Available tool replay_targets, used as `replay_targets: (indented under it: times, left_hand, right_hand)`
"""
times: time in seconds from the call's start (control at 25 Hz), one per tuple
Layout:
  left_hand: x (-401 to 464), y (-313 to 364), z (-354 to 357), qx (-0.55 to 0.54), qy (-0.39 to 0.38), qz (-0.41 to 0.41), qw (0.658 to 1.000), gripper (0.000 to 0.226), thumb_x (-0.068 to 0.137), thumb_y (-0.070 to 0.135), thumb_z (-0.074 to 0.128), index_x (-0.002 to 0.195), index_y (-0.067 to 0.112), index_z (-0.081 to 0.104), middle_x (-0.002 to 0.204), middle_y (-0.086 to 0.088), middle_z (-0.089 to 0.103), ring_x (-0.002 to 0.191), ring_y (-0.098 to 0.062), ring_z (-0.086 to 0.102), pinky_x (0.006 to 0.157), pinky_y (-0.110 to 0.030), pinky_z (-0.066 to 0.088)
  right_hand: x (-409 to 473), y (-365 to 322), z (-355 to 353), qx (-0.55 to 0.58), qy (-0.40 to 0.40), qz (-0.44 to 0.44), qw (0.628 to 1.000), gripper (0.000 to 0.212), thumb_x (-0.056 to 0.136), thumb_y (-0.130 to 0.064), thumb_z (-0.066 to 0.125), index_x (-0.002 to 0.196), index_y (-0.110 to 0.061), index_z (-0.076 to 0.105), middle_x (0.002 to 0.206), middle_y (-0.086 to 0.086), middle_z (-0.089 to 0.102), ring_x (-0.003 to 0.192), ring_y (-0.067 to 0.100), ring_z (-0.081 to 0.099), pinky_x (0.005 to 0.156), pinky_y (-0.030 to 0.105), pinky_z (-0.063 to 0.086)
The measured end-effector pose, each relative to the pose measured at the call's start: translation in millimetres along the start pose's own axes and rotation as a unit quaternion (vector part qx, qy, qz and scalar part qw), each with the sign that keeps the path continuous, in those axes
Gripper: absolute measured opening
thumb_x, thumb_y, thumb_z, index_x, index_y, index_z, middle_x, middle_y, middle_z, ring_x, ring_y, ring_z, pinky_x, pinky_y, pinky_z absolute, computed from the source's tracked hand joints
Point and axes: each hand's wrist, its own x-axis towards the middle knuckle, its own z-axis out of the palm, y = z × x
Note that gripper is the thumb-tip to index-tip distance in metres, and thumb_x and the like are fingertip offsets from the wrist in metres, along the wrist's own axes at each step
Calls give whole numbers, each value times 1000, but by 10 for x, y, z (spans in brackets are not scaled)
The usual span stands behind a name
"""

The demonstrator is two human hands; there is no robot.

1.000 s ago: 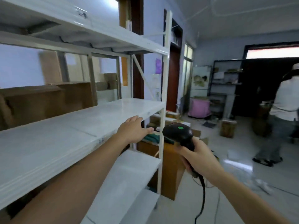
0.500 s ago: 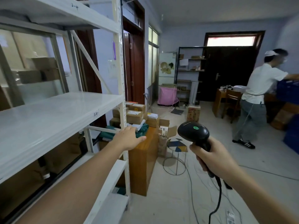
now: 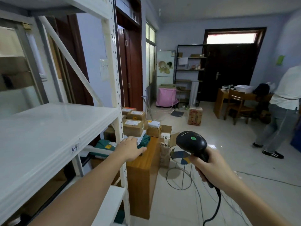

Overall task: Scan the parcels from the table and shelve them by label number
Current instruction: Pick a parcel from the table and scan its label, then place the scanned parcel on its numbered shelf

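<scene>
My right hand (image 3: 210, 167) grips the handle of a black barcode scanner (image 3: 192, 142) with a green dot on top; its cable hangs down to the floor. My left hand (image 3: 130, 149) reaches forward, fingers relaxed and holding nothing, just past the white shelf post (image 3: 119, 128). Ahead on the wooden table (image 3: 143, 168) lie several brown cardboard parcels (image 3: 132, 127) with white labels, and green mailer bags (image 3: 143, 141). The white shelf board (image 3: 40, 136) on the left carries a handwritten number tag on its front edge.
A small round stool (image 3: 179, 158) and stacked cartons (image 3: 165, 144) stand right of the table. Cables trail over the floor. Another person (image 3: 283, 108) stands at the right beside a wooden desk and chair (image 3: 236, 103). A pink bin (image 3: 166, 97) sits at the back.
My view has swung right, away from the shelf and toward the table of parcels. My left hand left the shelf board and now reaches toward the table. The scanner stays gripped.
</scene>
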Motion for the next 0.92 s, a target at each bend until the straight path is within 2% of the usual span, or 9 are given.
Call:
replay_targets:
  times: [0.2, 0.48, 0.68, 0.8, 0.92]
  left_hand:
    - [875, -86, 183, 2, -23, 3, 1000, 76, 99, 69, 49, 158, 22, 37, 161, -3, 42, 144, -27, 44, 111, -47, 46]
    - [2169, -47, 640, -7, -51, -26, 998, 79, 98, 70, 49, 158, 20, 38, 159, -4, 42, 140, -28, 47, 107, -48, 49]
    - [3032, -122, 905, -12, -65, -65, 996, 80, 100, 69, 46, 159, 16, 35, 164, -7, 37, 147, -31, 40, 115, -47, 41]
    - [3333, -272, 1122, -10, -57, -108, 992, 90, 98, 76, 39, 164, 16, 25, 171, -8, 26, 155, -31, 27, 123, -49, 30]
    - [3541, -486, 1401, -25, -56, -202, 978, 102, 92, 85, 29, 168, 19, 10, 176, -7, 6, 161, -32, 6, 127, -54, 18]
  right_hand:
    - [812, 246, 160, 2, -10, 34, 999, 5, 96, -21, 63, 99, -19, 60, 61, 1, 58, 47, 14, 54, 45, 27, 45]
    - [2201, 747, 159, 1, -46, 21, 999, 8, 95, -20, 63, 101, -23, 61, 59, -5, 60, 44, 4, 53, 45, 19, 45]
    - [3431, 1074, 173, 11, -95, 1, 995, 10, 86, -32, 65, 94, -28, 63, 58, -6, 60, 52, 12, 55, 52, 32, 46]
    - [3986, 1179, 286, 15, -126, -26, 992, 10, 86, -33, 66, 95, -31, 63, 64, -6, 63, 58, 13, 57, 57, 35, 48]
    - [4479, 1281, 511, 10, -179, -32, 983, 10, 91, -28, 65, 93, -37, 61, 60, -13, 62, 56, 9, 57, 55, 31, 47]
